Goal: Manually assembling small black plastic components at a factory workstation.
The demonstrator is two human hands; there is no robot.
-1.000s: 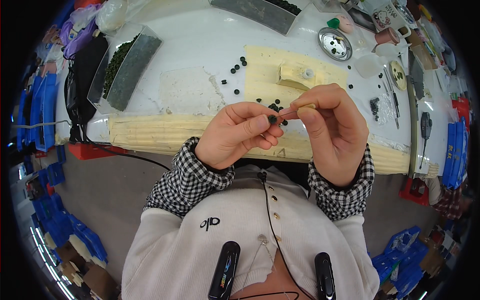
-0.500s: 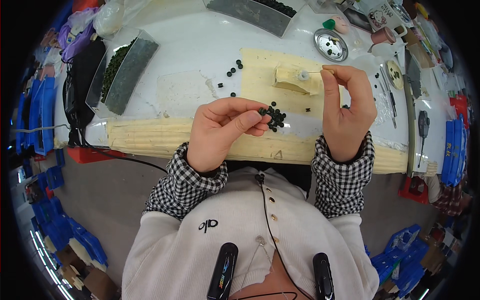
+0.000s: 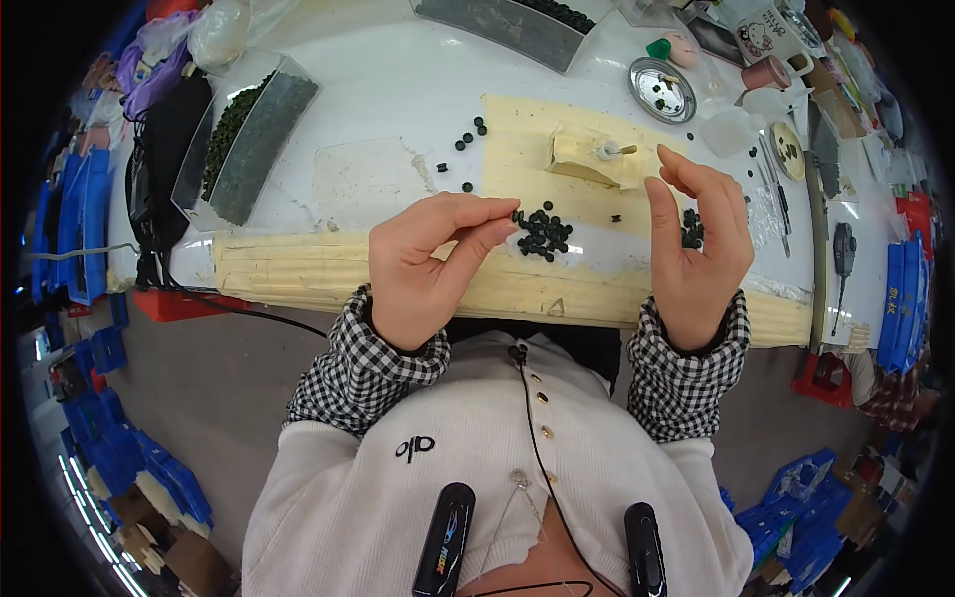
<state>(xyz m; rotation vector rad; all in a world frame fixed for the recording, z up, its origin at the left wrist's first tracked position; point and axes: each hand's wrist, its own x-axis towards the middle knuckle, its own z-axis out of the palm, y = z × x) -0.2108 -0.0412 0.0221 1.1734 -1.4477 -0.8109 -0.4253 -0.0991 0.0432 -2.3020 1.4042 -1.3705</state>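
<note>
The left hand (image 3: pixel 428 264) hovers over the near edge of the white surface (image 3: pixel 388 99), thumb and forefinger pinched together at its 2 o'clock tip. Between those fingers (image 3: pixel 497 221) sits what looks like a single small dark bead; it is too small to be sure, but the pinch is tight and nothing else shows in the hand.

Just beyond that pinch, at 3 o'clock and almost touching it, lies a small heap of dark beads (image 3: pixel 543 235) on the pale yellow board (image 3: pixel 517 139). So the heap is nearest the left hand, with only a sliver of board between fingertip and beads.

The right hand (image 3: pixel 698 249) stands upright at 3 o'clock from the heap, well apart from it. Its fingers are loosely spread and slightly curled, the palm turned inward, and I cannot make out anything held in it. A second, smaller cluster of beads (image 3: pixel 691 229) sits partly behind its palm.

At 12 o'clock from the heap rests a pale wooden block (image 3: pixel 587 159) with a small peg, its long axis running left to right. A few stray beads (image 3: pixel 472 134) lie at 11 o'clock.
</note>
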